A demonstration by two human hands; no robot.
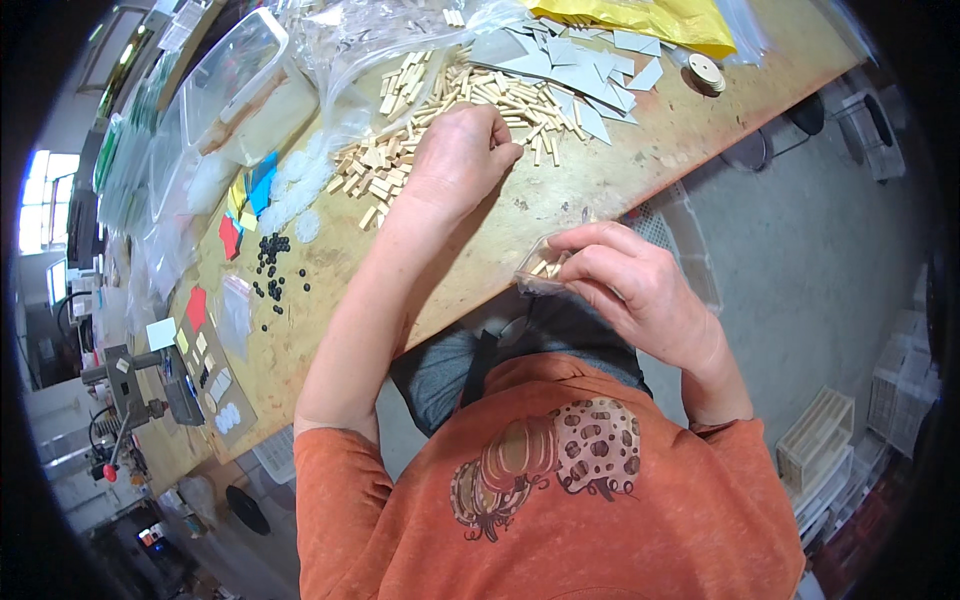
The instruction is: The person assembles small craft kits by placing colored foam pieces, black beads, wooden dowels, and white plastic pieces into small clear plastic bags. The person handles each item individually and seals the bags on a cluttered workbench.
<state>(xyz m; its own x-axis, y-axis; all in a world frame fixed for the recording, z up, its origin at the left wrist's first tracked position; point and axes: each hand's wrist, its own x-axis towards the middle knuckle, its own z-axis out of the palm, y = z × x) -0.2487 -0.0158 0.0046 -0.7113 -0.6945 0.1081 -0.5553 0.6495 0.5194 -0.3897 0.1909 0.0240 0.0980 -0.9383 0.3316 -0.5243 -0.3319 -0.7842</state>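
Observation:
My left hand (pixel 462 158) reaches into the loose pile of small pale wooden sticks (pixel 520 97) on the table. Its fingers are curled in and point away, so whatever is between them is hidden. Near the table's front edge, my right hand (pixel 625 280) grips the mouth of a small clear plastic bag (pixel 540 284). A few wooden sticks (pixel 545 268) show inside this bag. Short wooden blocks (pixel 375 168) lie left of my left wrist, against the stick pile.
Grey flat pieces (pixel 600 75) and a yellow bag (pixel 650 22) lie at the back, near stacked round wooden discs (pixel 706 72). To the left are black beads (pixel 270 262), clear discs (pixel 290 190), coloured pieces (pixel 262 183) and a clear plastic bin (pixel 235 85).

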